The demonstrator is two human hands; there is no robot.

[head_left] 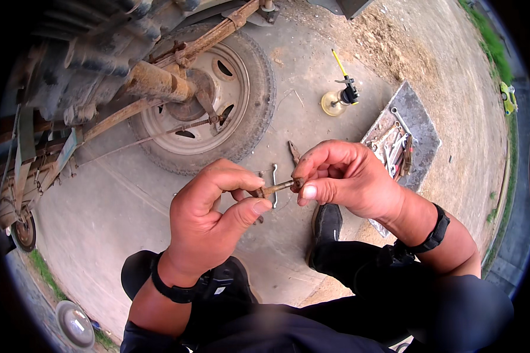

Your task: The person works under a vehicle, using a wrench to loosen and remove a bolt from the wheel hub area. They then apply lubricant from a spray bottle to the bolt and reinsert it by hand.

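My left hand point(209, 215) pinches a rusty bolt point(278, 187) between thumb and fingers. The bolt lies nearly level, its threaded end toward the right. At that end, my right hand point(359, 185) grips a small rusty nut point(298, 183) between thumb and fingertips. Nut and bolt end meet there; how far the threads are engaged is hidden. Below, on the concrete, lie an open-ended wrench point(275, 170) and rusty pliers point(293, 150), partly covered by my hands.
A wheel point(256, 76) with rusty suspension parts point(159, 82) fills the upper left. An oil can point(335, 103) with a yellow spout stands beyond my hands. Right of it, a metal tray point(418, 109) holds several wrenches. My shoe point(328, 222) is close below my right hand.
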